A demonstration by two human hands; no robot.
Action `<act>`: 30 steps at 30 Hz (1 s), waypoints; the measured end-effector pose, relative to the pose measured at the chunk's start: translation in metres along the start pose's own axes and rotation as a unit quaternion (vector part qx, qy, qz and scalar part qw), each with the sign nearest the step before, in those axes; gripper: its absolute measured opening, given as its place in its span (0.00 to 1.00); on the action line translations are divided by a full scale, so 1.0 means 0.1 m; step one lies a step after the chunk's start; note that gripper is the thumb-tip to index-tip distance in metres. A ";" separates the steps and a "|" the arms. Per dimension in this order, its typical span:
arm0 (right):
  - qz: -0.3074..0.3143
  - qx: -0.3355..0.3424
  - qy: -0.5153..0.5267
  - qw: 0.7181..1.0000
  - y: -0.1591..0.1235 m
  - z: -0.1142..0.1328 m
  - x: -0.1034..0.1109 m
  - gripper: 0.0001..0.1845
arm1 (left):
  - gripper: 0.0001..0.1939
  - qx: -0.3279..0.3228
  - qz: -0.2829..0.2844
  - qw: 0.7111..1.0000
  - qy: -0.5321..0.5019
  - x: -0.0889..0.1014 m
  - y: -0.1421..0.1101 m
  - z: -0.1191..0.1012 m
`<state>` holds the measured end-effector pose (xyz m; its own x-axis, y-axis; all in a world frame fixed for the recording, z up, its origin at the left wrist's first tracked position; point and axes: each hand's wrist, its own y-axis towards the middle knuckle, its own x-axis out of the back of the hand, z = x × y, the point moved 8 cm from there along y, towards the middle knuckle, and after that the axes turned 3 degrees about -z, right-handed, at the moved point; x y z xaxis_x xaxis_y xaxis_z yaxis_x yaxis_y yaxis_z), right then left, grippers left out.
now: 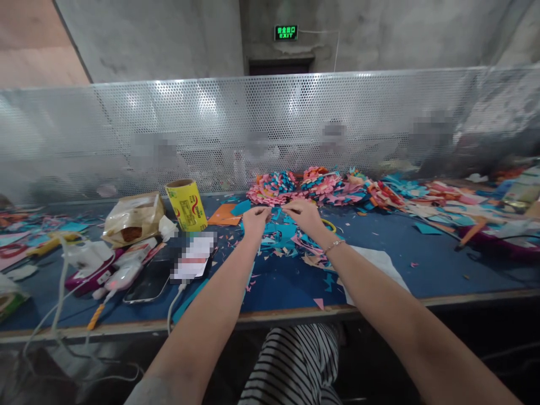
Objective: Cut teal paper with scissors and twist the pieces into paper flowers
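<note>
Over the middle of the blue table (278,284), my left hand (255,218) is closed in a pinch, with thumb and fingertips pressed together. Facing it a short way off, my right hand (306,216) pinches in the same way, a bracelet at its wrist. Whatever the fingertips hold is too small to make out. Blue paper scraps (280,235) lie under and between the hands, among small pink bits. Just behind are bunches of pink and blue cut paper pieces (270,188), with another pink and blue bunch (320,183) to the right.
To the left stand a yellow cardboard tube (185,205) and an open brown paper bag (135,216). Phones (147,281), white cables (61,281) and a purple holder (90,278) lie nearer. White paper (377,267) lies under my right forearm. A perforated metal screen (219,124) closes the back.
</note>
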<state>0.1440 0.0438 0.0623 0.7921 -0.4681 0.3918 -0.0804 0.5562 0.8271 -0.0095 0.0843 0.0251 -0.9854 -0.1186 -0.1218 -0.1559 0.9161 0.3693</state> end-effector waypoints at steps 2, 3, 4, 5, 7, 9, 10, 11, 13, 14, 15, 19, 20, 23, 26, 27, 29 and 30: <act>-0.005 0.008 0.008 1.000 0.00 0.01 0.00 0.07 | 0.08 -0.020 0.001 1.000 -0.009 0.00 0.01 -0.03; -0.008 0.009 0.013 1.000 0.01 0.01 0.00 0.07 | 0.08 -0.026 0.001 1.000 -0.016 0.00 0.01 -0.04; -0.010 0.011 0.017 1.000 0.01 0.01 0.00 0.07 | 0.08 -0.024 -0.001 0.999 -0.031 0.00 0.01 -0.04; -0.012 0.014 0.017 1.000 0.01 0.01 0.00 0.07 | 0.08 -0.012 -0.004 0.999 -0.053 0.00 0.01 -0.03; -0.010 0.020 0.010 1.000 0.00 0.00 -0.01 0.07 | 0.09 0.033 -0.020 0.993 -0.114 0.01 0.01 0.02; 0.002 0.031 -0.003 1.000 -0.01 0.01 -0.04 0.08 | 0.10 0.081 -0.040 0.982 -0.165 0.02 -0.01 0.07; 0.011 0.037 -0.007 0.999 -0.02 0.01 -0.06 0.09 | 0.11 0.105 -0.044 0.977 -0.180 0.01 -0.03 0.10; 0.021 0.042 -0.010 0.999 -0.03 0.02 -0.08 0.11 | 0.12 0.128 -0.041 0.973 -0.188 0.00 -0.05 0.12; 0.043 0.053 -0.012 0.998 -0.04 0.04 -0.13 0.14 | 0.13 0.168 -0.020 0.967 -0.190 -0.05 -0.08 0.16; 0.058 0.059 -0.011 0.997 -0.05 0.05 -0.16 0.15 | 0.13 0.179 -0.009 0.965 -0.190 -0.07 -0.10 0.17; 0.076 0.066 -0.009 0.995 -0.06 0.06 -0.19 0.17 | 0.12 0.183 -0.003 0.965 -0.189 -0.08 -0.10 0.18; 0.127 0.074 -0.031 0.989 -0.08 0.00 -0.23 0.19 | 0.12 0.169 -0.017 0.969 -0.182 -0.04 -0.09 0.17; 0.127 0.053 -0.058 0.989 -0.07 -0.08 -0.20 0.18 | 0.12 0.169 -0.022 0.969 -0.177 -0.02 -0.08 0.17; 0.144 -0.110 -0.219 0.959 -0.11 -0.52 -0.04 0.19 | 0.10 0.172 -0.023 0.970 -0.169 0.00 -0.06 0.18; 0.271 -0.298 -0.344 0.848 -0.35 -0.95 0.07 0.25 | 0.09 0.177 -0.021 0.969 -0.169 -0.01 -0.05 0.18; 0.300 -0.322 -0.351 0.826 -0.40 -1.00 0.09 0.25 | 0.08 0.180 -0.023 0.969 -0.166 -0.01 -0.05 0.19; 0.335 -0.339 -0.342 0.810 -0.45 -1.04 0.09 0.22 | 0.08 0.186 -0.024 0.970 -0.155 -0.02 -0.06 0.20; 0.341 -0.337 -0.335 0.811 -0.45 -1.04 0.07 0.20 | 0.08 0.185 -0.020 0.971 -0.151 -0.03 -0.06 0.19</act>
<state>0.2161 0.0864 -0.0143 0.1768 -0.0362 0.9836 0.1665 0.9860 0.0063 -0.0041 0.0865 0.0053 -0.9052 -0.0902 -0.4152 -0.1031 0.9946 0.0086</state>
